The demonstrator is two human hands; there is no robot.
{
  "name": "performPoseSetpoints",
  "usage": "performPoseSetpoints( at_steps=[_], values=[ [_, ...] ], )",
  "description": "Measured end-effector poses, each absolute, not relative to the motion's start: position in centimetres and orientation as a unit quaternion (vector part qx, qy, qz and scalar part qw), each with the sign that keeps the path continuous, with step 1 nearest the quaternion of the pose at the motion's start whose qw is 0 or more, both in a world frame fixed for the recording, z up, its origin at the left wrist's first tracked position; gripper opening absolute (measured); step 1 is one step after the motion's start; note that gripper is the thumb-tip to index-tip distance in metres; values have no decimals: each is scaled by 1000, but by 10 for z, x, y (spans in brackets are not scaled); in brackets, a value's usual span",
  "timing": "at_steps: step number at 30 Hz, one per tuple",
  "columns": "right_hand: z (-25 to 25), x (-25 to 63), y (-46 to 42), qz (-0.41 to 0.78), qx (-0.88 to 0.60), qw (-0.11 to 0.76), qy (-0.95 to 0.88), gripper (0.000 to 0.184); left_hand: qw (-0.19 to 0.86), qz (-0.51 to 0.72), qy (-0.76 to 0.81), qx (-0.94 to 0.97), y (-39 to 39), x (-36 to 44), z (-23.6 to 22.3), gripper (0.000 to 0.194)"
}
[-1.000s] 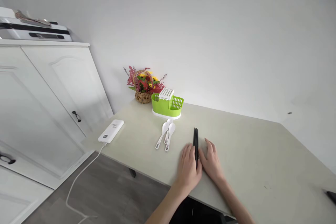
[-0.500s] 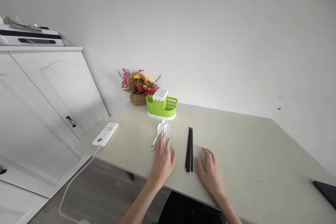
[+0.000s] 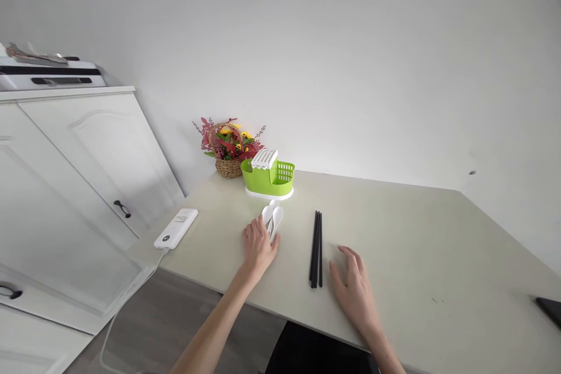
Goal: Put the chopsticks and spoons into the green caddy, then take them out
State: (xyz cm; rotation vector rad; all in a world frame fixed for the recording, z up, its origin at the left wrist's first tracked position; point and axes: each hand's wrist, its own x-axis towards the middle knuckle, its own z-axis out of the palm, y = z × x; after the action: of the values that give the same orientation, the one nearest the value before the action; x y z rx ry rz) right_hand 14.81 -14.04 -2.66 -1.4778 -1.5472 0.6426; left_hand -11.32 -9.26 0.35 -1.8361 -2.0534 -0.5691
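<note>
My left hand point(image 3: 256, 243) lies over the handles of the white spoons point(image 3: 272, 214), fingers drawn together around them; only the spoon bowls stick out beyond the fingertips. My right hand point(image 3: 354, 286) rests flat on the beige table point(image 3: 416, 245) with fingers spread, holding nothing. It sits just right of a bundle of black chopsticks point(image 3: 316, 248), which lie straight, pointing away from me, between the two hands. A green cutlery holder point(image 3: 267, 174) with a white slotted top stands behind the spoons.
A wicker basket of flowers point(image 3: 228, 149) stands by the wall behind the holder. A white power bank point(image 3: 176, 228) with a hanging cable lies at the table's left corner. White cabinets point(image 3: 79, 187) stand to the left. A dark flat object point(image 3: 550, 308) shows at the right edge.
My hands let go of the chopsticks and moved apart. The left hand went left and forward onto the spoon handles and closed; the right hand stayed flat beside the chopsticks.
</note>
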Motion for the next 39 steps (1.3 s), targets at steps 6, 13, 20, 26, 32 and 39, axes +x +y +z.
performPoseSetpoints(
  at_steps=[6,13,20,26,32,39],
  values=[
    [-23,149,-141,275,-590,437,-620,51,158,-100,-751,-633,-80,-107,19,55],
    [-23,150,-139,277,-577,466,-611,48,134,-35,-763,-631,-77,-103,33,31],
    [-22,151,-139,274,-568,470,-617,46,122,-15,-760,-639,-76,-93,33,30],
    [-21,152,-140,296,-567,479,-601,44,111,-2,-764,-636,-73,-85,30,28],
    [-25,152,-140,297,-558,496,-595,42,108,-18,-760,-640,-76,-83,29,31],
    [-25,154,-140,312,-546,503,-593,40,72,-97,-734,-668,-87,-54,42,32]
  ],
)
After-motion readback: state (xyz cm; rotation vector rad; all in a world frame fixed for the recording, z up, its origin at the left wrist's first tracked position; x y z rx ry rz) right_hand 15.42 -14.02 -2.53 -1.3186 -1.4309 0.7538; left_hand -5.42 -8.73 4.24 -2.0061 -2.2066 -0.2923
